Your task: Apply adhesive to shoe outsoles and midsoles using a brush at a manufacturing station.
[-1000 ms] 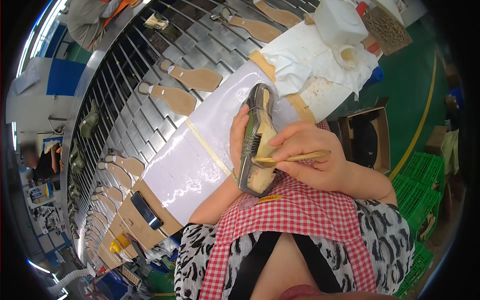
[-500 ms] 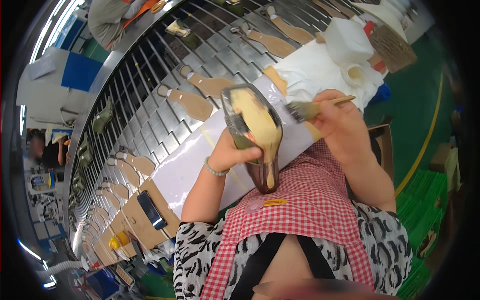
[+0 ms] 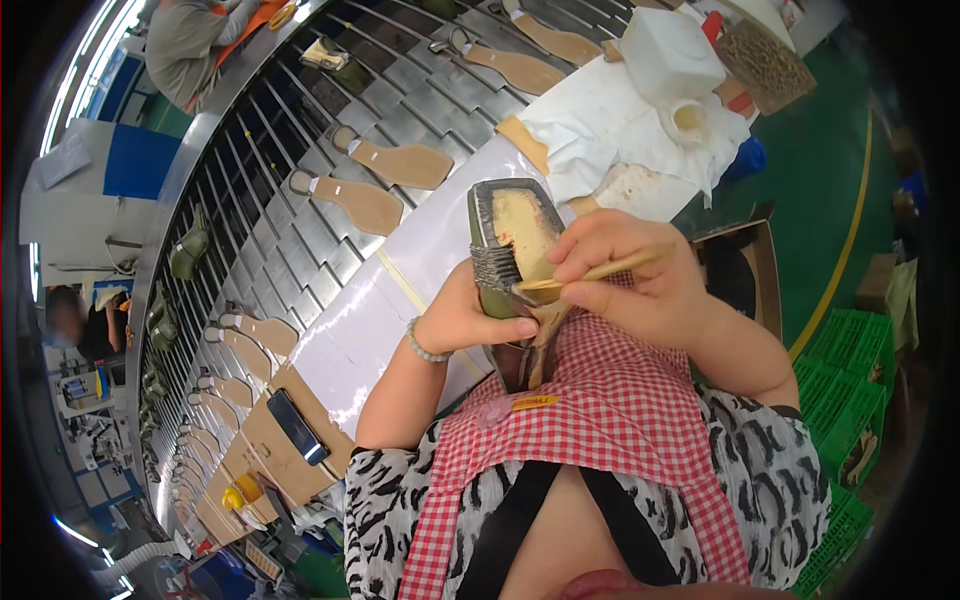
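Observation:
My left hand [image 3: 462, 322] is wrapped round the side of a green shoe upper [image 3: 492, 268] on a last, held sole side up with its toe pointing away from me. Its underside shows a cream-yellow middle inside a dark folded rim, and the narrow heel end is close to my checked apron [image 3: 620, 410]. In a pinch, my right hand [image 3: 635, 285] grips a brush [image 3: 612, 266] by its pale wooden handle. The brush head rests across the waist of the shoe's underside; my fingers and the angle hide part of the bristles.
Beyond the white work board [image 3: 350, 340], a slatted metal conveyor carries tan soles [image 3: 362, 204] and green uppers [image 3: 188, 250]. A white plastic container [image 3: 672, 55] stands on white cloth at far right. A phone [image 3: 297, 427] lies on cardboard at left; green crates [image 3: 845, 370] stand at right.
My right hand has brought the brush left and down, from beside the shoe onto its underside. The shoe has turned slightly in my left hand, showing more of its side edge.

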Demonstrator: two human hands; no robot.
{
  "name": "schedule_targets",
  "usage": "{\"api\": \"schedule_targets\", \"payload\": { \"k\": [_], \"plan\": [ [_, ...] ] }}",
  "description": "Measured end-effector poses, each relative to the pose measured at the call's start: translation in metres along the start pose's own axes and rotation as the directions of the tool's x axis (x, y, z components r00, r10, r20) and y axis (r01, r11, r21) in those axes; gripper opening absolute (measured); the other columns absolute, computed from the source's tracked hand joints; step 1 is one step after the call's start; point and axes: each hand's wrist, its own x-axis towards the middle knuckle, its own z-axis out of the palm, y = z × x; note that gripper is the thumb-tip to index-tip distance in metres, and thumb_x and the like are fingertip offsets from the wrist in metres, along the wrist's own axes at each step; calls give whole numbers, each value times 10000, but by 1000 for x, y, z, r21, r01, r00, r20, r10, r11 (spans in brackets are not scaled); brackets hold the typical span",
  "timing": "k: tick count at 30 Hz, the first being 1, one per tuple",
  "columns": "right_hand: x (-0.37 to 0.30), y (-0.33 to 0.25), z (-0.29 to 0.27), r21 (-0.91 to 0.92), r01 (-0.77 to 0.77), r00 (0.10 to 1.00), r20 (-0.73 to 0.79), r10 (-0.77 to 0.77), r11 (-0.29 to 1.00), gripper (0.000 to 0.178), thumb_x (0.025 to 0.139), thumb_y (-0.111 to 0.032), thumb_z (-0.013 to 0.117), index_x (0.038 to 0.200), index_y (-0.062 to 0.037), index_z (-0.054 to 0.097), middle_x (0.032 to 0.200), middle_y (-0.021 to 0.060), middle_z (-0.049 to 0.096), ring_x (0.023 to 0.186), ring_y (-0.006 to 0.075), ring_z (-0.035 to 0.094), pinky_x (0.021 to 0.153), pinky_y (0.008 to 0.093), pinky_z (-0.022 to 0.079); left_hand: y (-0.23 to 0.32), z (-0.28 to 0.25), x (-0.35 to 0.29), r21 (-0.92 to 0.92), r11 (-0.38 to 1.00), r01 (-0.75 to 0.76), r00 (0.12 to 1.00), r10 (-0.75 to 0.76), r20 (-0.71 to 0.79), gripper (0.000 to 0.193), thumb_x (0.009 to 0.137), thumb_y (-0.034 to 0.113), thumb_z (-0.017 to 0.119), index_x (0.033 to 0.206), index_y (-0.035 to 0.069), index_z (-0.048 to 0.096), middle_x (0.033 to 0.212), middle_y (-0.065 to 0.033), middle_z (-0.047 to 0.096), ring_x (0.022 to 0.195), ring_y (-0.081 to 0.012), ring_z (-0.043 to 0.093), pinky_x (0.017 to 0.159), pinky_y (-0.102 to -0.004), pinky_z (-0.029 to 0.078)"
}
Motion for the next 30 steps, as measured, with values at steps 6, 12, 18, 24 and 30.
{"api": "schedule_targets", "payload": {
  "k": [6, 12, 18, 24, 30],
  "plan": [
    [13, -1, -6, -126, 105, 987, -106, -119, 986, 133, 757, -16, 700, 879, -20, 646, 926, 110, 638, 909, 216, 607, 792, 301, 471, -3, 2, 4, 51, 998, -31, 996, 27, 79, 671, 640, 183, 834, 1207, -6, 528, 1097, -54, 599, 1005, -144, 551, 877, -288, 451],
    [5, -5, -12, -218, 184, 981, 106, -164, 959, 117, 760, 1, 691, 870, -10, 655, 993, 121, 621, 893, 186, 602, 783, 278, 467, -3, 0, 4, 45, 999, 12, 995, -17, 101, 663, 636, 198, 834, 1193, -5, 538, 1092, -56, 603, 997, -141, 552, 874, -290, 452],
    [12, -5, -10, -136, 79, 996, -35, -85, 988, 119, 760, 21, 689, 869, -7, 652, 998, 135, 620, 912, 179, 602, 800, 279, 467, -2, 0, 6, 48, 999, 15, 993, -20, 119, 694, 631, 213, 835, 1207, -13, 520, 1098, -62, 598, 1000, -144, 550, 876, -290, 450],
    [-5, 7, 11, 55, 67, 959, -279, -49, 996, 164, 747, -9, 713, 898, -21, 650, 976, 121, 638, 911, 210, 615, 787, 302, 480, -2, 0, 9, 51, 999, 9, 993, -14, 117, 711, 632, 224, 835, 1216, -19, 510, 1103, -66, 594, 1006, -149, 542, 884, -292, 445],
    [-12, 9, 19, -350, 243, 929, -185, -321, 905, 174, 729, -17, 721, 885, -38, 648, 875, 101, 651, 876, 244, 623, 760, 319, 483, -6, 0, 4, 45, 999, -16, 995, 11, 103, 714, 635, 230, 835, 1219, -23, 511, 1122, -76, 585, 1028, -158, 530, 897, -291, 435]
  ]
}}
